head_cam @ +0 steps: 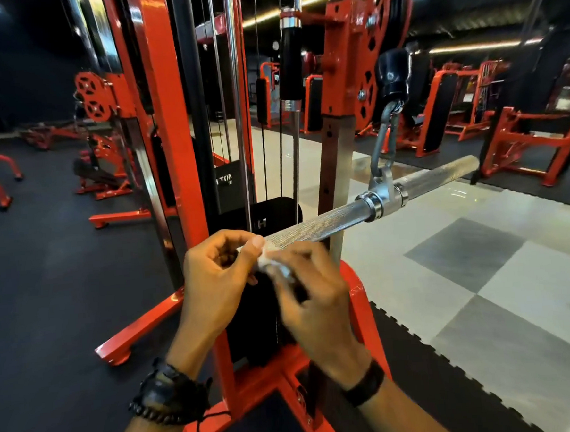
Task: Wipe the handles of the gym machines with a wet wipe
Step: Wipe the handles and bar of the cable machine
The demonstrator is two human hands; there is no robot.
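- Straight knurled chrome bar handle hangs horiz. off a carabiner/link under the black cable stopper of the orange cable machine; swivel collar sits mid-bar.
- Near end of bar is at both hands, approx. center frame; far end points right, over the light tiled floor.
- Left hand: fingers curled, thumb tip pressed on the white wet wipe, right at the bar's near end. Can't tell if the fingers wrap the bar itself.
- Right hand: fingers curled, pinching the same wipe from the other side, touching left thumb area. Wipe is bunched up betw. the two hands, mostly hidden.
- Left wrist: dark watch + bead bracelets. Right wrist: black band.
- Bkgd: weight stack behind cables, more orange machines across the room, black rubber mat flooring on the left.
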